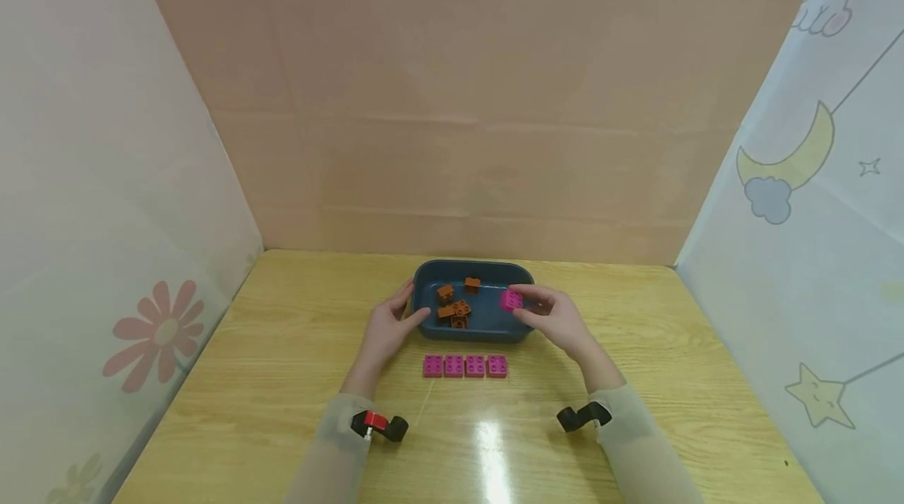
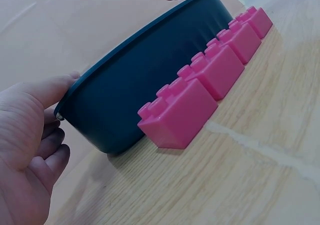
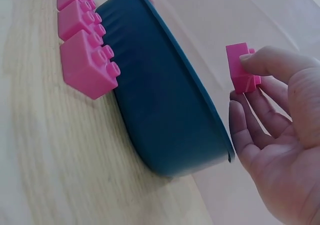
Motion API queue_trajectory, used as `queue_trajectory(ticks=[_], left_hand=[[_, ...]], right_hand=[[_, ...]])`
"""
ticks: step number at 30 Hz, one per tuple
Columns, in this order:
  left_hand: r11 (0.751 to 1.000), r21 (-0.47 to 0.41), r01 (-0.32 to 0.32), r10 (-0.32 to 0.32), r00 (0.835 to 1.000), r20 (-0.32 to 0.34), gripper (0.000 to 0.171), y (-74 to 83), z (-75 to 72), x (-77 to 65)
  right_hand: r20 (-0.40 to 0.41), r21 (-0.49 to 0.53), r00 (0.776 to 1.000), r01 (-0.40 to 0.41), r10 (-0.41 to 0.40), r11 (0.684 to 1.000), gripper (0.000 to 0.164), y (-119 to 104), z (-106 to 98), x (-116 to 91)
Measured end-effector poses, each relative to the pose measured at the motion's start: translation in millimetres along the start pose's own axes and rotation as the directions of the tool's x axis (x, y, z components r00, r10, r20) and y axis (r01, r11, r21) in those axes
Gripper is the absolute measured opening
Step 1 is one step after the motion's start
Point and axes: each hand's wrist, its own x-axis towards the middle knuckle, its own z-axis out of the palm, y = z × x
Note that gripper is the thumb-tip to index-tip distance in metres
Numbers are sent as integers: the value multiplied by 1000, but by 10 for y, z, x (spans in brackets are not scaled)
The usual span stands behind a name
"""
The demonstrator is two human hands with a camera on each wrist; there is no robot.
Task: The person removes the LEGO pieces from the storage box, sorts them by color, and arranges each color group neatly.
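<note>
A dark blue plastic tub [image 1: 487, 337] stands on the table with several orange-brown toy building bricks [image 1: 461, 308] lying mostly in its left half. My left hand [image 1: 388, 325] holds the tub's left end, thumb over the rim and the other fingers along the outside. Above the tub's right side, my right hand [image 1: 563, 322] pinches a pink building brick [image 3: 239, 67] between thumb and fingertips, studs showing. In the right wrist view the brick is above rim level. Several more pink bricks [image 1: 454, 367] form a straight row in front of the tub, studs up.
The wooden table [image 1: 297, 378] meets a tan backdrop [image 1: 459, 135] behind the tub. Printed white panels rise at both sides, with a flower [image 1: 166, 331] on the left one and a moon [image 1: 798, 158] on the right one. Each wrist wears a strapped black camera.
</note>
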Motion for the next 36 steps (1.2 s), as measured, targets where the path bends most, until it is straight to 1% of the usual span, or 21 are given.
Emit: queue_trajectory(ticks=[4,9,17,22,25,30,36], left_hand=[[1000,-6,2,-2,1000,0,76,-11,0,-5],[1000,-21,0,0,1000,8,78,-15,-2,-5],[1000,-15,4,-4,1000,5,79,-10,4,-9],[1000,-30,6,-5,1000,6,78,4,1,-12],[999,-35,4,-4,1000,3,77,14,-7,-6],[1000,-26,-7,7,1000,4,78,6,-13,0],[999,-33,-7,7,1000,5,79,-33,1,-8]], right_hand=[[-14,35,1000,-10,10,999,44,0,-19,-70],[-29,41,1000,11,-10,999,44,35,-63,-171],[-48,90,999,23,-19,996,43,199,-186,-459],[-13,155,999,47,-45,987,41,277,-248,-591],[16,176,998,51,-55,983,42,287,-267,-635],[79,172,996,37,-51,984,45,298,-285,-668],[166,128,986,5,-27,992,42,319,-285,-696]])
